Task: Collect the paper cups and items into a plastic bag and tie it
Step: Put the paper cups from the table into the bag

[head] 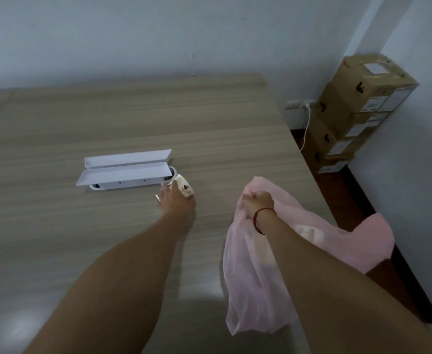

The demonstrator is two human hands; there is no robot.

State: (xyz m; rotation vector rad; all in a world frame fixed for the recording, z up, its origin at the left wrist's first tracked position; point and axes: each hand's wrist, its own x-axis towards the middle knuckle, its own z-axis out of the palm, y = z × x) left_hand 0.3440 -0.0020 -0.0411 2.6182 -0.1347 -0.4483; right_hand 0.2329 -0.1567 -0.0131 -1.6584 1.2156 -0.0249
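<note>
On table point(209, 123) by socket box point(125, 169): left hand point(176, 199) grips paper cup point(185, 187); right hand point(258, 201) clutches pink plastic bag point(253, 282)

White cup point(185, 186) with brown blotches, tipped on its side on the table point(107, 118), held from above by the left hand point(176, 200). Pink see-through bag point(250, 282), bunched at its top in the right hand point(258, 201), hanging slack at the table's right edge, pale shapes faint through the film, one flap trailing past the edge.

Paper cup point(185, 186) part-hidden — bag point(248, 290) contents unclr.
</note>
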